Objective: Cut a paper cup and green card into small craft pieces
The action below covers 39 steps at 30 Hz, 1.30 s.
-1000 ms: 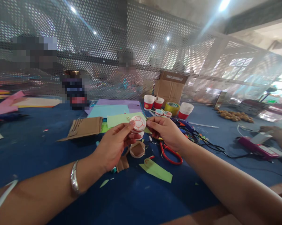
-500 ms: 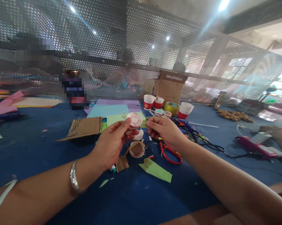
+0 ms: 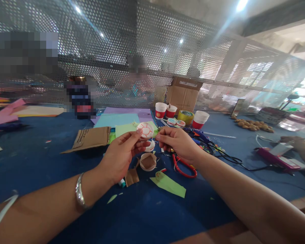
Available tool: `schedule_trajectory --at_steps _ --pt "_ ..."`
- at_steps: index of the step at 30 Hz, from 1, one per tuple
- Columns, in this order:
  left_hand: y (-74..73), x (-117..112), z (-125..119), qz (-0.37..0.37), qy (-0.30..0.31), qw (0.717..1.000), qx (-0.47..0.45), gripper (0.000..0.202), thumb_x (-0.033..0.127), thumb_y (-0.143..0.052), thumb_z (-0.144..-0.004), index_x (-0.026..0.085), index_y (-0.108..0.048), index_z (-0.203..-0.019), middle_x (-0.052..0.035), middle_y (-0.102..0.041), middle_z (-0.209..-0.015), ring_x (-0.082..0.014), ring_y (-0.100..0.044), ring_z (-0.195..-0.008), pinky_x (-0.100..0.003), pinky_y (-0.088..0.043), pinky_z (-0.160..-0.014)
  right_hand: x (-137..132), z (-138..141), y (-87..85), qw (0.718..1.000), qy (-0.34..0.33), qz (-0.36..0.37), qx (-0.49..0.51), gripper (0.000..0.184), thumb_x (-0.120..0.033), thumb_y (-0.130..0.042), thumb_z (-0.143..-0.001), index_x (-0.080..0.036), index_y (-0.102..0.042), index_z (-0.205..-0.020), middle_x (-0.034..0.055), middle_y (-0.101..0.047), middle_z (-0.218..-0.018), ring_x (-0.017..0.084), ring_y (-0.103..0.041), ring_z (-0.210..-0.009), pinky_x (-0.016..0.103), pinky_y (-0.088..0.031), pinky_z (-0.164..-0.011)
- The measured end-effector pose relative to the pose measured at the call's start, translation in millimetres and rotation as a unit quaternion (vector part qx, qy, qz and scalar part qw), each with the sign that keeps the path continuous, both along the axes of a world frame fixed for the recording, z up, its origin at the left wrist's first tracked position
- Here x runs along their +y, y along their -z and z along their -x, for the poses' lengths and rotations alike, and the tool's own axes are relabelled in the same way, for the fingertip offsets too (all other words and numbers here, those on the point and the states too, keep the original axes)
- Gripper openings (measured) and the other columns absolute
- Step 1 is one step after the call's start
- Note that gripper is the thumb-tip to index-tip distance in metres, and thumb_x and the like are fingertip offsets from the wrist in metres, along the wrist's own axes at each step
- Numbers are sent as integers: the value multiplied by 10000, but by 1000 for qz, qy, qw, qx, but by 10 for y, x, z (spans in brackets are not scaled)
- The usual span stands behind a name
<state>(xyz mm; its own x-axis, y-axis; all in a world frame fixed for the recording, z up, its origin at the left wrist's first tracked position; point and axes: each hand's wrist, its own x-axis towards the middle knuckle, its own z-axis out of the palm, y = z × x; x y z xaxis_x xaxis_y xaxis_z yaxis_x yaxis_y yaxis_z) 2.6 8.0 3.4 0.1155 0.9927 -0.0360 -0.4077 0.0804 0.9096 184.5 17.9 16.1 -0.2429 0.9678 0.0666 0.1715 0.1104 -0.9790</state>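
Note:
My left hand (image 3: 122, 154) pinches a small white paper cup base with red lines drawn on its round face (image 3: 145, 130), held up above the blue table. My right hand (image 3: 176, 143) is closed beside it, fingertips pressed together almost touching the disc's right edge; what it pinches is too small to make out. Below the hands lie a cut cup ring with a brown cardboard square inside (image 3: 148, 161), a brown cardboard scrap (image 3: 132, 177) and red-handled scissors (image 3: 184, 166).
A green paper piece (image 3: 169, 183) lies near the front. Corrugated cardboard (image 3: 91, 137), coloured paper sheets (image 3: 122, 119), red-and-white paper cups (image 3: 161, 110), a tape roll (image 3: 186, 116) and a cardboard box (image 3: 184, 94) sit behind. Another person's hand (image 3: 293, 141) and a pink tool (image 3: 276, 159) are at right. A perforated metal screen (image 3: 152, 57) backs the table.
The cup base in my left hand has moved slightly left and up, and my right hand has closed in toward its edge.

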Motion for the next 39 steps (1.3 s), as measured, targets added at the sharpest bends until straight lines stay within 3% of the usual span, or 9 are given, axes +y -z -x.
schedule_trajectory --at_steps 6,12,19,25,34,39 --pt "-16 -23 -10 9 30 1000 4 206 290 -684 -895 107 -709 -985 -95 -743 -954 -158 -702 -800 -249 -553 -734 5 -3 -10 1000 0 3 -10 172 -275 -634 -858 -171 -598 -725 -34 -603 -600 65 -505 -504 194 -359 -494" --pt "-37 -23 -14 17 -14 1000 -9 123 203 -654 -907 96 -712 -927 -67 -725 -920 -139 -689 -795 -228 -545 -749 5 -3 -20 1000 2 1 -14 184 -272 -641 -855 -165 -588 -715 -35 -599 -597 64 -505 -505 186 -341 -476" --pt "-37 -10 -36 9 41 999 -22 132 155 -673 -884 88 -735 -980 -74 -729 -979 -132 -674 -836 -239 -541 -838 -23 -9 -57 1000 -3 -2 -24 164 -243 -605 -877 -162 -576 -738 -38 -590 -604 59 -487 -504 184 -349 -488" --pt "-21 3 -20 19 9 999 -24 164 113 -648 -897 90 -709 -1047 -91 -729 -1028 -142 -688 -865 -238 -543 -828 -28 2 -44 999 -4 -1 -33 155 -247 -610 -877 -161 -577 -751 -37 -591 -611 59 -486 -505 185 -338 -481" --pt "-7 12 -11 0 0 1000 -8 191 117 -664 -891 90 -680 -1079 -91 -726 -1049 -129 -685 -840 -244 -544 -835 -31 9 -42 999 -4 -4 -37 170 -258 -615 -875 -168 -571 -739 -38 -591 -619 60 -490 -509 186 -340 -479" --pt "26 14 -10 -2 25 1000 -1 231 147 -675 -891 97 -674 -1116 -90 -721 -1042 -163 -687 -929 -262 -545 -858 -36 15 -52 999 -3 -8 -43 157 -238 -606 -881 -164 -580 -745 -39 -594 -617 59 -490 -506 185 -353 -485"
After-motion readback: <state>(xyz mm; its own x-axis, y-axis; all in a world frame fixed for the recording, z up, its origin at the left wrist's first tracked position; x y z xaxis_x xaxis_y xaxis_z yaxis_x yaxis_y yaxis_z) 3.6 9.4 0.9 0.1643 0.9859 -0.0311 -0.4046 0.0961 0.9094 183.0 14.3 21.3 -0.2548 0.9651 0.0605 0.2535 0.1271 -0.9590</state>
